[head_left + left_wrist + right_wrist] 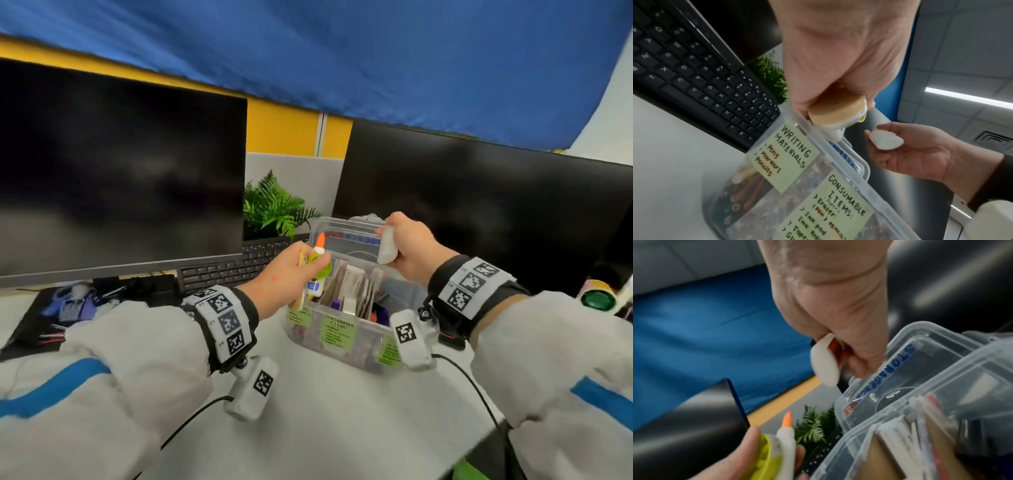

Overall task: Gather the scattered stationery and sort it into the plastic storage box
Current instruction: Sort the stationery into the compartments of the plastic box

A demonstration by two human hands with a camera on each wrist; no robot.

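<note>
The clear plastic storage box (371, 329) stands open on the white desk, with cards and small items inside and green labels on its front wall (818, 177). Its lid (346, 226) leans behind it. My left hand (305, 274) hovers over the box's left end and grips a white glue bottle (315, 287) with an orange tip, a tan tape roll (836, 110) and a yellow-green dispenser (766, 456). My right hand (406, 248) holds a white oval item (387, 248) with a red part above the box's back edge; the same white oval item (885, 141) shows in the left wrist view.
Two dark monitors (120, 178) stand behind, with a black keyboard (222, 270) and a small fern (270, 209) between them. A black mat (61, 315) with small items lies at far left. A green-topped roll (597, 298) sits at the right. Cables trail over the front of the desk.
</note>
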